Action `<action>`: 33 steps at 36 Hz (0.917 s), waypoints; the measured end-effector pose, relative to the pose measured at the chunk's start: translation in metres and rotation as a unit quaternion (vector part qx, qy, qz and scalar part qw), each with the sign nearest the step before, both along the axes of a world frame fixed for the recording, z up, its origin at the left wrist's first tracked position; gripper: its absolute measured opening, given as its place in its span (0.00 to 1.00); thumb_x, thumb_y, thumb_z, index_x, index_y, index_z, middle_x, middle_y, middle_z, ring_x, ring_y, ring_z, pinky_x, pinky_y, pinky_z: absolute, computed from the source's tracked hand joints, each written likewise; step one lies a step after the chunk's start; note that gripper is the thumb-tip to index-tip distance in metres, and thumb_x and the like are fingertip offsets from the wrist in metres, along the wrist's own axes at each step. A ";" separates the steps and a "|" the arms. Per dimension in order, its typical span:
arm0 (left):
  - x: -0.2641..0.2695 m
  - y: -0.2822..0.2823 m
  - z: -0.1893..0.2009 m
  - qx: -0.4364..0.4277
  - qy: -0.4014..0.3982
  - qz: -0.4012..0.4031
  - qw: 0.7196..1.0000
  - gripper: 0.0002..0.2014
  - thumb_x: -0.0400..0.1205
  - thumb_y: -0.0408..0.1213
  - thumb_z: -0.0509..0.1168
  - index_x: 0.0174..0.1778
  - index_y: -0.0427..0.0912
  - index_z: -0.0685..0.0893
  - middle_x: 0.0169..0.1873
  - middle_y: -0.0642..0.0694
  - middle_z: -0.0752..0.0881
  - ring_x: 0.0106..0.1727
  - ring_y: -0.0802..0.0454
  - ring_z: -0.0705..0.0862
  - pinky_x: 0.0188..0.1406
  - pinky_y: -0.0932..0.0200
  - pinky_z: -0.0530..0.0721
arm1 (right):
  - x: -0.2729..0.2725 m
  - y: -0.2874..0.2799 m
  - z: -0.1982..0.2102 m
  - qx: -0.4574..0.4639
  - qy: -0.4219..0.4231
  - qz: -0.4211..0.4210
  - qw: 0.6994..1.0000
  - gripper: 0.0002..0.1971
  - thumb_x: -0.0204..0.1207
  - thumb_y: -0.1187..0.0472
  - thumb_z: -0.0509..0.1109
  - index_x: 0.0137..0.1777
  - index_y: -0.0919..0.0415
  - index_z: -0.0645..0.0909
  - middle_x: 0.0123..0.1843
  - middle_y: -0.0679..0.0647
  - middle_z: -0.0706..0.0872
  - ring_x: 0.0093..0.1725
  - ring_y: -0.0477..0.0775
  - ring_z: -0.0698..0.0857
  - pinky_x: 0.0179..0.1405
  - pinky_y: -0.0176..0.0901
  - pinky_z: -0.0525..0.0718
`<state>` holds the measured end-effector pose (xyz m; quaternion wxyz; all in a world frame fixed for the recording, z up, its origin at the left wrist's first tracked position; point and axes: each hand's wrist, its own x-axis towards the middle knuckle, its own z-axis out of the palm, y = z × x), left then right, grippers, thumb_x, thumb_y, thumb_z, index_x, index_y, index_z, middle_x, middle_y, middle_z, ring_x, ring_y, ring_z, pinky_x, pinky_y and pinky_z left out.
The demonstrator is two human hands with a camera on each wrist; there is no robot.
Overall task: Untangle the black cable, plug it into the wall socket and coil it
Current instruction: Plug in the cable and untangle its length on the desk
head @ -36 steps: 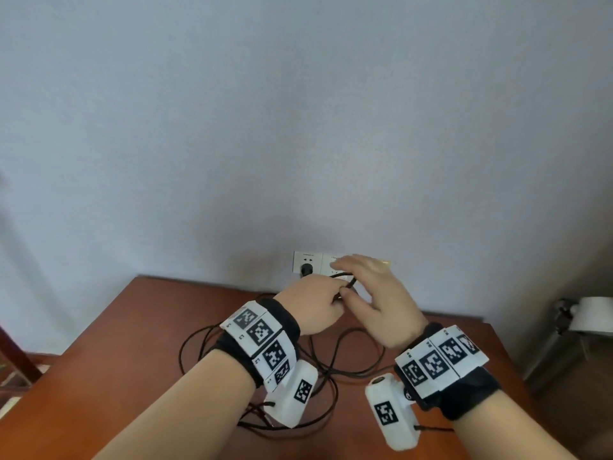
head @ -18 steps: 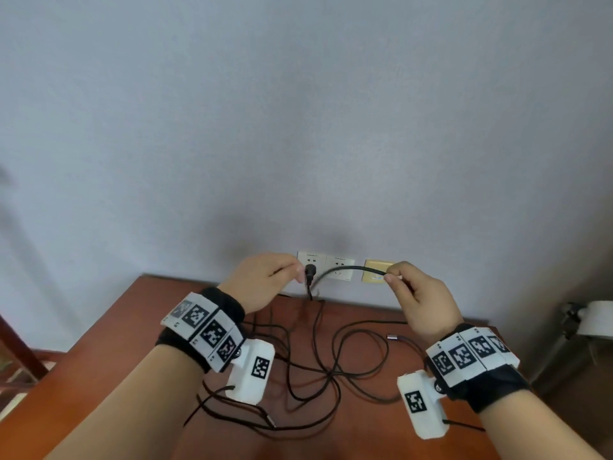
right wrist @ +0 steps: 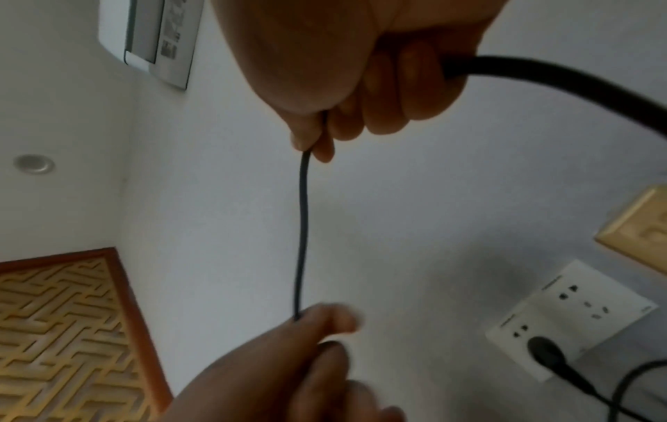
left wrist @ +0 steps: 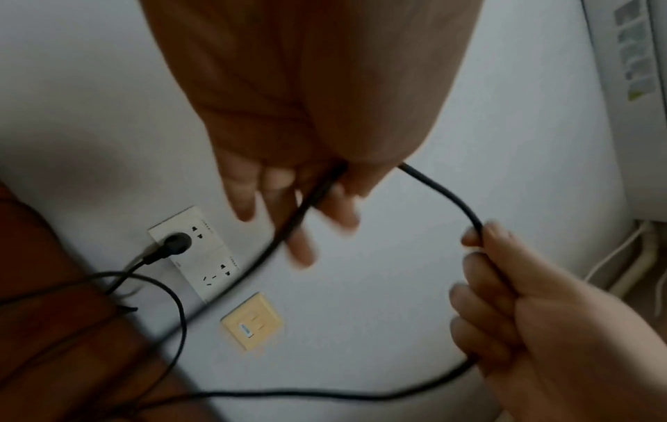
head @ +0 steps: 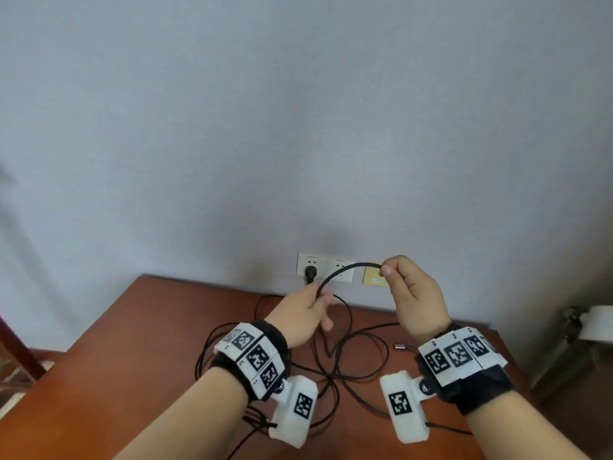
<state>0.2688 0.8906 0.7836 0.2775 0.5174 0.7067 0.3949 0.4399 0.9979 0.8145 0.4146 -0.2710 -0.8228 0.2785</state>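
Note:
The black cable (head: pixel 345 268) has its plug (head: pixel 310 273) seated in the left white wall socket (head: pixel 311 260). From the plug it drops to my left hand (head: pixel 320 302), which pinches it between thumb and finger just above the table. It then arcs up to my right hand (head: pixel 389 273), which grips it in a fist in front of the wall. The left wrist view shows the cable (left wrist: pixel 451 200) curving between both hands. Its remaining length lies in loose crossing loops (head: pixel 351 363) on the brown table (head: pixel 132 327), with a small connector end (head: pixel 399 346) by my right wrist.
A beige wall plate (head: pixel 376 274) sits right of the double socket. A white fixture (head: pixel 597 323) stands off the table's right edge, and a dark wooden post (head: pixel 16 346) at the far left. The wall rises straight behind the table's back edge.
The hands, together at the socket a second ago, have drawn apart. My left hand left the plug and came down along the cable; my right hand holds its stretch out to the right.

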 end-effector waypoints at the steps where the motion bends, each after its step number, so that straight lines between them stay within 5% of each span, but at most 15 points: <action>1: -0.004 -0.002 0.003 0.019 -0.015 0.012 1.000 0.08 0.88 0.45 0.55 0.53 0.49 0.78 0.31 0.53 0.86 0.39 0.52 0.87 0.49 0.56 0.83 | 0.004 0.005 0.001 0.000 -0.004 -0.016 1.000 0.11 0.83 0.57 0.60 0.39 0.56 0.77 0.27 0.46 0.73 0.29 0.42 0.72 0.29 0.29 0.69; 4: -0.021 -0.007 0.013 0.065 0.061 0.018 0.996 0.07 0.86 0.45 0.60 0.51 0.45 0.77 0.33 0.56 0.78 0.35 0.60 0.80 0.38 0.60 0.79 | 0.018 0.020 -0.005 -0.004 -0.053 -0.060 0.997 0.10 0.82 0.58 0.62 0.39 0.54 0.78 0.23 0.47 0.72 0.25 0.44 0.71 0.26 0.34 0.68; 10: -0.045 -0.011 0.023 0.038 0.235 0.006 0.971 0.09 0.86 0.44 0.59 0.49 0.45 0.81 0.33 0.52 0.81 0.40 0.50 0.80 0.40 0.56 0.73 | 0.030 0.034 -0.017 -0.006 -0.188 -0.127 0.974 0.09 0.82 0.53 0.61 0.40 0.50 0.77 0.26 0.48 0.76 0.31 0.54 0.78 0.32 0.46 0.75; 13: -0.039 -0.009 0.026 0.045 0.252 -0.021 0.966 0.10 0.87 0.46 0.58 0.54 0.49 0.84 0.40 0.53 0.86 0.43 0.52 0.82 0.42 0.60 0.75 | 0.024 0.031 -0.020 0.047 -0.262 -0.112 0.957 0.06 0.79 0.58 0.65 0.52 0.53 0.83 0.47 0.50 0.83 0.49 0.57 0.83 0.49 0.48 0.80; 16: -0.025 -0.002 0.028 0.071 0.268 -0.053 0.959 0.12 0.87 0.46 0.59 0.58 0.48 0.86 0.48 0.52 0.89 0.49 0.53 0.84 0.49 0.59 0.77 | 0.008 0.016 -0.021 0.086 -0.295 0.014 0.951 0.18 0.76 0.55 0.66 0.66 0.51 0.78 0.64 0.48 0.83 0.63 0.51 0.80 0.66 0.49 0.76; 19: -0.014 0.003 0.030 0.088 0.274 -0.081 0.954 0.12 0.86 0.46 0.59 0.57 0.49 0.87 0.47 0.52 0.88 0.48 0.54 0.82 0.47 0.60 0.76 | -0.010 -0.007 -0.018 0.035 -0.277 0.113 0.954 0.15 0.79 0.49 0.59 0.64 0.49 0.75 0.54 0.46 0.86 0.55 0.47 0.83 0.58 0.46 0.80; 22: -0.016 0.003 0.030 0.089 0.254 -0.090 0.959 0.11 0.85 0.47 0.61 0.53 0.51 0.88 0.44 0.52 0.89 0.46 0.56 0.82 0.47 0.60 0.77 | -0.011 -0.005 -0.020 0.028 -0.245 0.099 0.964 0.10 0.82 0.46 0.52 0.51 0.45 0.74 0.38 0.49 0.85 0.40 0.51 0.83 0.46 0.54 0.82; 26: -0.037 -0.003 0.028 0.082 0.236 -0.064 0.966 0.11 0.84 0.46 0.63 0.53 0.49 0.89 0.47 0.54 0.90 0.48 0.57 0.84 0.52 0.59 0.79 | 0.004 0.012 -0.019 0.040 -0.283 0.073 0.955 0.09 0.83 0.45 0.52 0.47 0.41 0.73 0.35 0.47 0.84 0.39 0.50 0.83 0.44 0.50 0.83; 30: -0.053 -0.006 0.023 0.078 0.215 -0.026 0.973 0.09 0.84 0.45 0.64 0.51 0.50 0.89 0.44 0.56 0.89 0.46 0.60 0.84 0.46 0.68 0.77 | 0.017 0.025 -0.020 0.039 -0.294 0.037 0.954 0.08 0.83 0.47 0.56 0.42 0.39 0.72 0.31 0.42 0.80 0.37 0.45 0.81 0.42 0.44 0.81; 33: -0.052 -0.003 0.021 0.073 0.247 -0.027 0.966 0.09 0.85 0.44 0.63 0.48 0.49 0.88 0.39 0.55 0.87 0.43 0.57 0.83 0.43 0.64 0.76 | 0.018 0.027 -0.022 0.032 -0.293 0.021 0.955 0.09 0.83 0.48 0.57 0.41 0.41 0.73 0.29 0.42 0.78 0.35 0.43 0.79 0.39 0.43 0.79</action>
